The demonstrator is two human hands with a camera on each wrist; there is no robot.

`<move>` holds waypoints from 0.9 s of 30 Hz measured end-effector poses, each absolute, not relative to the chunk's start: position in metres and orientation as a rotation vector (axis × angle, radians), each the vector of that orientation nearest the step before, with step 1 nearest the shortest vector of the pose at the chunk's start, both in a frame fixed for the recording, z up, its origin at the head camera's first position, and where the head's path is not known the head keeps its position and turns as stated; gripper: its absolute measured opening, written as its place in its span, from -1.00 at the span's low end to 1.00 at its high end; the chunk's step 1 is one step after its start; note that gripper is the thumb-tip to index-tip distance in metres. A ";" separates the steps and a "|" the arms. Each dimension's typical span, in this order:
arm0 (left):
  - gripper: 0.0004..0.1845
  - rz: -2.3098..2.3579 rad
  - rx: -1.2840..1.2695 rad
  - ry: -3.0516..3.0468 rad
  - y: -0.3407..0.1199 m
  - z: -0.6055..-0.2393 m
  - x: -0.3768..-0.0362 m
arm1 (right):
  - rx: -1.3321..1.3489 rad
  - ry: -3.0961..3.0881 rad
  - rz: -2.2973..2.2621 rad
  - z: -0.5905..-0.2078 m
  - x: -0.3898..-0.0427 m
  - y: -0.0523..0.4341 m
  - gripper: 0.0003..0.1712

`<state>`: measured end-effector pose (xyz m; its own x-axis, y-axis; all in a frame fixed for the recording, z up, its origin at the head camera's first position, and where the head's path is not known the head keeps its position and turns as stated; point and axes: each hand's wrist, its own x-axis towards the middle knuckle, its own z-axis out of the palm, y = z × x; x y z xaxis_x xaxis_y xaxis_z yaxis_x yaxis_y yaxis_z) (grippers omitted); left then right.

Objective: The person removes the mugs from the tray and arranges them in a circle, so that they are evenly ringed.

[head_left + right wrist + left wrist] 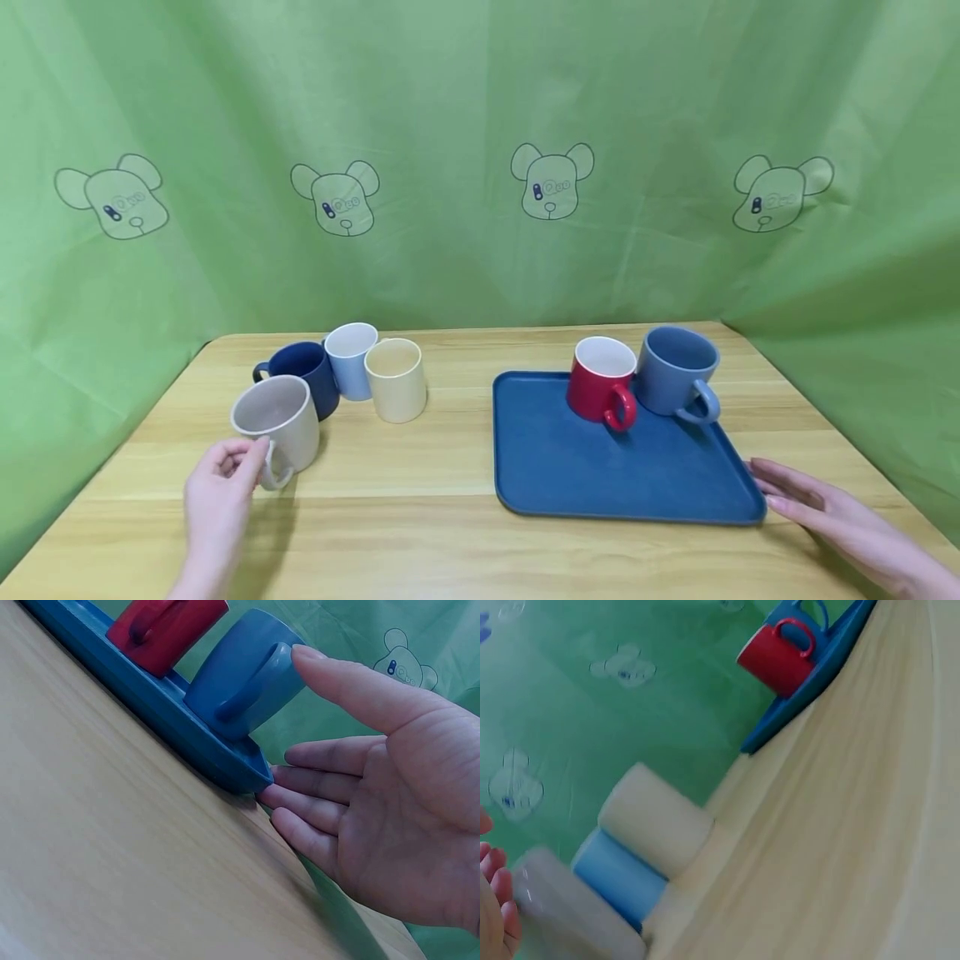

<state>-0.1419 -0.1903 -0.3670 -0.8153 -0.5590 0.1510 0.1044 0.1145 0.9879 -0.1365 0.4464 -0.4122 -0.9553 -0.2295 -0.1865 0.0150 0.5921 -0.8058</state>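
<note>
At the left of the table, my left hand [221, 492] has its thumb and fingers at the handle of a light grey mug [296, 437], pinching it. The mug [577, 911] shows partly in the left wrist view, with curled fingertips [502, 885] beside it. Behind it stand a navy mug [324, 387], a light blue mug [350, 375] and a cream mug [400, 392]. My right hand [832, 512] is at the right edge of a blue tray [585, 475]; its fingers are extended and touch the rim near the corner in the right wrist view.
A red mug [592, 387] and a larger grey-blue mug [671, 379] stand upright towards the back right of the tray, handles facing front right. The wooden table [420, 550] ends at a green curtain [450, 275] printed with bear heads.
</note>
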 end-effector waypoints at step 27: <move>-0.79 -2.063 -0.502 -2.203 -0.014 -0.330 -0.183 | -0.179 2.562 -1.320 -0.407 -0.130 0.441 -0.35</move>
<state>-0.1834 -0.0137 -0.3297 -0.9430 0.1804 0.2798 0.2911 0.0389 0.9559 -0.1303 0.4412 -0.4070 -0.9603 -0.2231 -0.1674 0.0069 0.5811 -0.8138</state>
